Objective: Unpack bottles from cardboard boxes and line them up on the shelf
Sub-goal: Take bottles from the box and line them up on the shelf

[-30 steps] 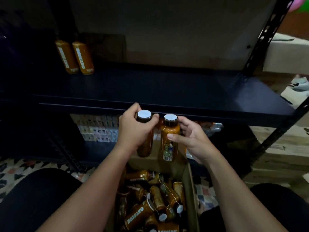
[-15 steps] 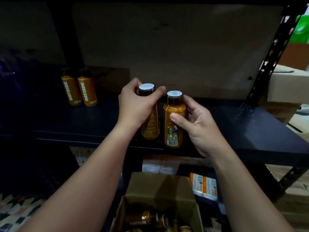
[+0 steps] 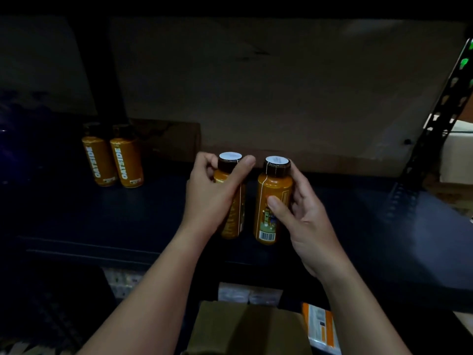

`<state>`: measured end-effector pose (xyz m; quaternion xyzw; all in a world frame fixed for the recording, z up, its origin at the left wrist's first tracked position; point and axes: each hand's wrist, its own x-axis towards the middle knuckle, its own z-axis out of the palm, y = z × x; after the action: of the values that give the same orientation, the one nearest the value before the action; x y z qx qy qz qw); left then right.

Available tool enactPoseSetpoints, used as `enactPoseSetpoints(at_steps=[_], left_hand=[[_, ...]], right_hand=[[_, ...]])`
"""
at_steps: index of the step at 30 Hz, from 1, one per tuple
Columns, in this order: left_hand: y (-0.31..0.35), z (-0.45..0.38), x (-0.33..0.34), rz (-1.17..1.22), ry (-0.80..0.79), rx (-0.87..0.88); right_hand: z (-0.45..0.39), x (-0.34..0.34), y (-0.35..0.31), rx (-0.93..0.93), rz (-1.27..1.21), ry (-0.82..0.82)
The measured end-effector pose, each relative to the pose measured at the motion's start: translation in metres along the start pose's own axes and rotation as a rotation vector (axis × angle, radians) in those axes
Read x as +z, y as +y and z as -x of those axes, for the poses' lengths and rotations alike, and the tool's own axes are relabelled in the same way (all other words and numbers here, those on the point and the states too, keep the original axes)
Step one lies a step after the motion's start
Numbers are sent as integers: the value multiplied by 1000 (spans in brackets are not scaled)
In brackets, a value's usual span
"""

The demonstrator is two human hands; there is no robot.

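My left hand (image 3: 212, 196) grips an orange bottle (image 3: 231, 221) with a dark cap and white lid sticker, held upright over the dark shelf (image 3: 102, 216). My right hand (image 3: 302, 221) grips a second orange bottle (image 3: 271, 190), barcode facing me, just right of the first. Both bottles hang above the shelf's front half; whether their bases touch it I cannot tell. Two orange OATSIDE bottles (image 3: 112, 162) stand side by side at the shelf's back left. The cardboard box (image 3: 245, 326) shows only its flap at the bottom.
A perforated black upright (image 3: 440, 119) frames the shelf on the right, another dark post (image 3: 107, 73) on the left. A brown board (image 3: 281, 85) backs the shelf. Packaged goods (image 3: 320, 326) lie on the lower level. Bare shelf surface stretches to the right of my hands.
Both hands lifted the two bottles from above the box up to shelf level and forward over the shelf. The view rose, so the box's contents dropped out of sight.
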<state>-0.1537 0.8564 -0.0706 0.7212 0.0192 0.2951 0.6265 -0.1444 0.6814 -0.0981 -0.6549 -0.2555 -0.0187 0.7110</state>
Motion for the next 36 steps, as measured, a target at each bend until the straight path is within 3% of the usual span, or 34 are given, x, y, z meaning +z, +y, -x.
enactPoseSetpoints(at_steps=[6, 12, 19, 27, 36], left_hand=[[-29, 20, -28, 143, -169, -120], [-47, 19, -39, 54, -330, -15], [-46, 24, -31, -100, -182, 78], [-46, 21, -41, 2, -283, 24], [-46, 26, -25, -160, -74, 145]], right_hand=[[5, -14, 8, 103, 70, -74], [4, -11, 14, 138, 89, -57], [3, 1, 18, 89, 320, 81], [5, -8, 13, 142, 213, -2], [3, -1, 21, 102, 365, 84]])
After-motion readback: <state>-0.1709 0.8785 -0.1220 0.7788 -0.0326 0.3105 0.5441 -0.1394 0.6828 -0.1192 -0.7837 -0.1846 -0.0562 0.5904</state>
